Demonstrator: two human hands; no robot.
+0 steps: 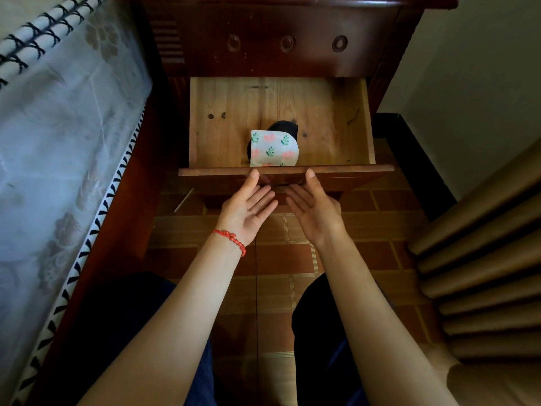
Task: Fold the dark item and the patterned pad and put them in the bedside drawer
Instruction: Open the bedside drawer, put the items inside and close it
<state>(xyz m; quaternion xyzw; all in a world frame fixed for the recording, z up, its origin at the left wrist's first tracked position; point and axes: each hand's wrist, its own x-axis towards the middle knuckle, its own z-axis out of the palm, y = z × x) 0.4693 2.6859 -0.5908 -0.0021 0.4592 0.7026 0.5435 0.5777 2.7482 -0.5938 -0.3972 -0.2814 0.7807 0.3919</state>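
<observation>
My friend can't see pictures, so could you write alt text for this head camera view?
A folded patterned pad lies on a dark item inside an open wooden bedside drawer. The person's left hand and right hand, both open, palms up, touch the drawer's front.

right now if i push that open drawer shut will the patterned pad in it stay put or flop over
The patterned pad looks like thin folded cloth, so probably light and floppy. It lies on the dark item against the drawer front, so it will likely just settle, not roll.
</observation>
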